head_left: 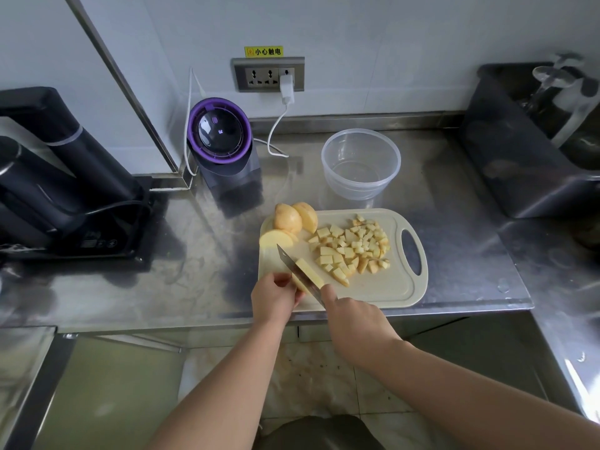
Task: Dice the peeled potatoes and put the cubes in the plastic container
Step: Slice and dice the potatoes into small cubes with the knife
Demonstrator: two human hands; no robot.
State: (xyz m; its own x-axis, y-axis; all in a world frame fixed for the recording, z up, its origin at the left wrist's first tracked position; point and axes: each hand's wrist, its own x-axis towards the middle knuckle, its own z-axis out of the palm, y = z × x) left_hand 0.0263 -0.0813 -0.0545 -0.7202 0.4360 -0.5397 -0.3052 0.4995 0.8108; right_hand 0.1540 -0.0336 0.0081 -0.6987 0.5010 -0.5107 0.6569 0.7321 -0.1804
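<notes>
A beige cutting board (389, 287) lies on the steel counter. On its right half sits a heap of potato cubes (354, 248). Peeled potato halves (293, 219) and a cut half (276, 240) lie at its far left corner. My left hand (274, 298) holds a potato slab (310, 274) at the board's near left. My right hand (354, 323) grips a knife (298, 274), forefinger along the spine, blade set lengthwise in the slab. A clear plastic container (360, 164) stands empty behind the board.
A purple-ringed appliance (222, 141) stands behind the board at left, a white cable running to the wall socket (269, 74). A black machine (55, 177) fills the far left. A dark bin (532, 134) sits at the right. The counter edge runs just below the board.
</notes>
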